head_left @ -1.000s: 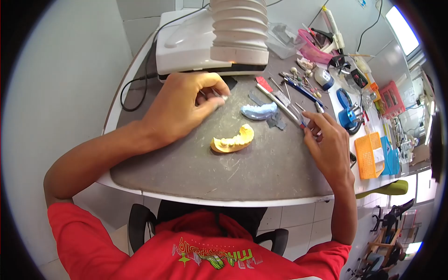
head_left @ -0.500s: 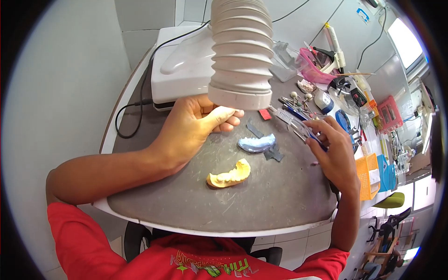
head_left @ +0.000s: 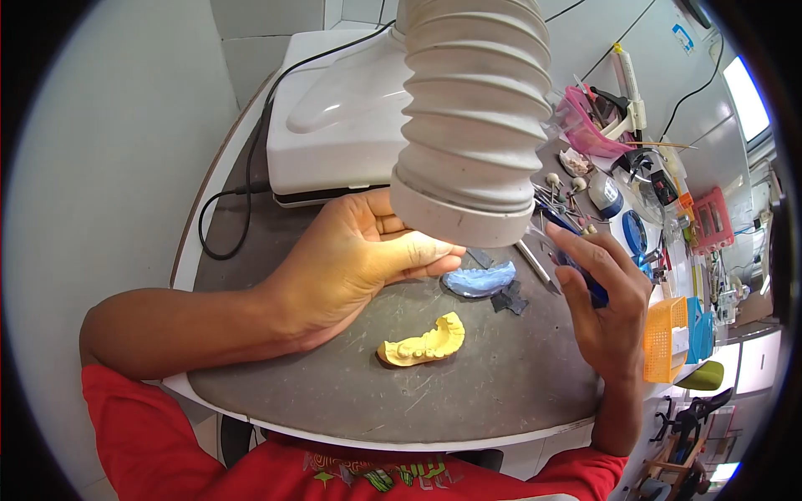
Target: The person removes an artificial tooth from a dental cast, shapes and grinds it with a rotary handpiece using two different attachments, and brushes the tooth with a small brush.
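Note:
My left hand point(head_left: 359, 259) is closed in a pinch beside the mouth of a ribbed white suction hose point(head_left: 476, 108); what its fingertips hold, if anything, is too small or hidden to name. On the right, the fingers of my right hand point(head_left: 608, 292) curl around a blue object point(head_left: 595, 288), mostly covered by the hand. A slim metal tool point(head_left: 537, 265) lies near those fingertips. Between the hands sits a blue dental mould piece point(head_left: 479, 280), touching dark grey scraps point(head_left: 510, 299). Closer to me rests a yellow dental cast point(head_left: 424, 344) showing teeth.
A white machine housing point(head_left: 334, 117) with a black cable stands at the back left. Along the right lie burs and tools, a small jar point(head_left: 605, 194), a pink basket point(head_left: 585, 125) and an orange basket point(head_left: 665, 334). The grey worktop point(head_left: 351, 392) has a white edge.
The view has shifted, so the hose looms larger and lower, covering the red scrap. My right fingers have curled in more. My left hand keeps its pinch.

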### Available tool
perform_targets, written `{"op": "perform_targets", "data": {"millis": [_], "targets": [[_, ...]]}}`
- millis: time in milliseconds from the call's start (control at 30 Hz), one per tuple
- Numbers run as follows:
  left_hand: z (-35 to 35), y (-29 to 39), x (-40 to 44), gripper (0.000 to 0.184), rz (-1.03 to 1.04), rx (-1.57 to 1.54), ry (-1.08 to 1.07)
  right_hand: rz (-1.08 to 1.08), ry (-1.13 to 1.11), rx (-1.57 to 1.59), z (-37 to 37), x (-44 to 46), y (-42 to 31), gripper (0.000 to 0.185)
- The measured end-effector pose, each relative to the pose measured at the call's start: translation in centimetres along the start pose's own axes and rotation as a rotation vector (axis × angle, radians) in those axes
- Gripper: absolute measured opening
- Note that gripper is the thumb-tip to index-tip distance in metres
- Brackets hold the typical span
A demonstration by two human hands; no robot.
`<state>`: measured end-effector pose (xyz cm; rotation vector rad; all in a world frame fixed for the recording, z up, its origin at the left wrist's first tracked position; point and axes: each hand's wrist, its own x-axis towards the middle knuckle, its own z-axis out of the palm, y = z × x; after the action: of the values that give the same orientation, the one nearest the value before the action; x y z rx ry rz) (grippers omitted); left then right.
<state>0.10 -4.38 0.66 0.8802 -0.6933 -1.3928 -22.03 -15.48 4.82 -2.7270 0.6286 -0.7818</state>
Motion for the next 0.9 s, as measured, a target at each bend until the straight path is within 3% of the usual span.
{"op": "perform_targets", "data": {"millis": [400,567,600,833,900], "targets": [[-0.7,-0.2,0.3,0.021,-0.061,-0.023,-0.031,-0.131,0.005,0.103,0.7,-0.5,0.9,0.046],[0.0,0.0,0.1,0.030,-0.140,0.013,-0.031,-0.162,0.003,0.121,1.8,-0.2,-0.5,0.048],[-0.2,-0.3,0.1,0.025,-0.061,-0.019,-0.073,-0.188,0.032,0.146,1.8,-0.1,-0.6,0.049],[-0.9,-0.6,0.1,0.024,-0.044,-0.025,-0.089,-0.190,-0.059,0.000,-0.7,-0.4,1.8,0.048],[-0.6,-0.3,0.0,0.022,-0.035,-0.052,-0.059,-0.147,0.017,0.040,-0.8,-0.4,2.1,0.046]]}}
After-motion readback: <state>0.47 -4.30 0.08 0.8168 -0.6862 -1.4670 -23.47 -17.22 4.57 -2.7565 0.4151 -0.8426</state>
